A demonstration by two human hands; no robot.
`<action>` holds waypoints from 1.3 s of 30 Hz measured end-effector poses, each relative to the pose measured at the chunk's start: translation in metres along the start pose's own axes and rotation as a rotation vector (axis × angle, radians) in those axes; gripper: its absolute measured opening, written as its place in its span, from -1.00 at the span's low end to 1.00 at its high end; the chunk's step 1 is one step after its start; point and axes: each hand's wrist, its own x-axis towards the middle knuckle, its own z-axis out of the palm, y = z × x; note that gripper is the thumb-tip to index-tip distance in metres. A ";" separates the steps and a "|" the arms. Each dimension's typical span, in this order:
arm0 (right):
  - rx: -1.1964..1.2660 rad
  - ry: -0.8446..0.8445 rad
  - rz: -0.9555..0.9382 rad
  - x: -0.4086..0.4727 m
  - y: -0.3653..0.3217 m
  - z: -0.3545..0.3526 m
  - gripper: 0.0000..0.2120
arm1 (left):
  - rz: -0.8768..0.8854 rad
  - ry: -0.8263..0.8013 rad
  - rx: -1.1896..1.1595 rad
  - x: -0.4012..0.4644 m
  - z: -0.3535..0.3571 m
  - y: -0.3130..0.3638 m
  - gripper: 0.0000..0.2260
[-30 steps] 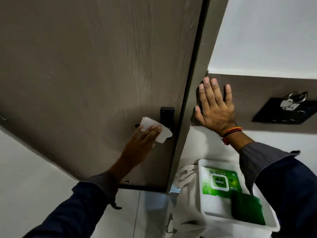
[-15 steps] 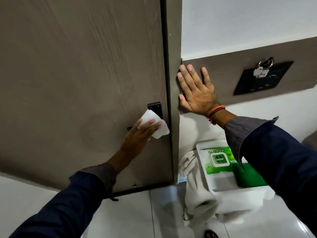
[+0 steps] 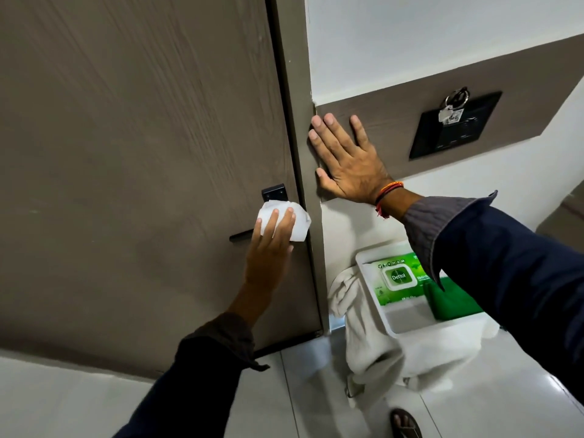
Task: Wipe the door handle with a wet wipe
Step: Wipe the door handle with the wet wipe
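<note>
A black lever door handle (image 3: 240,236) sticks out leftward from a black backplate (image 3: 274,191) near the right edge of the brown wooden door (image 3: 142,137). My left hand (image 3: 270,245) presses a white wet wipe (image 3: 297,221) against the handle, covering most of the lever; only its left tip shows. My right hand (image 3: 346,162) lies flat, fingers spread, on the brown wall panel beside the door frame (image 3: 297,99), holding nothing.
A white tray (image 3: 407,324) below my right arm holds a green wet wipe pack (image 3: 398,278) and a green cloth (image 3: 448,303), resting on white towels (image 3: 369,336). A black wall switch plate (image 3: 455,128) has keys (image 3: 455,104) hanging on it. A sandalled foot (image 3: 406,423) stands on the tiled floor.
The view has swung and tilted, so the door now stands more upright in frame. My left hand with the wipe has shifted slightly on the handle. My right hand stays flat on the wall.
</note>
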 end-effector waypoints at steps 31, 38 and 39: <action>0.007 -0.049 -0.037 -0.002 0.002 0.002 -0.28 | -0.385 -0.022 -0.215 -0.008 -0.009 0.032 -0.30; 0.003 -0.042 -0.059 -0.009 0.008 0.003 -0.28 | -0.320 -0.023 -0.132 -0.026 -0.001 0.007 -0.35; 0.001 -0.038 -0.057 -0.009 0.007 0.002 -0.28 | -0.329 -0.023 -0.110 -0.034 -0.001 -0.001 -0.36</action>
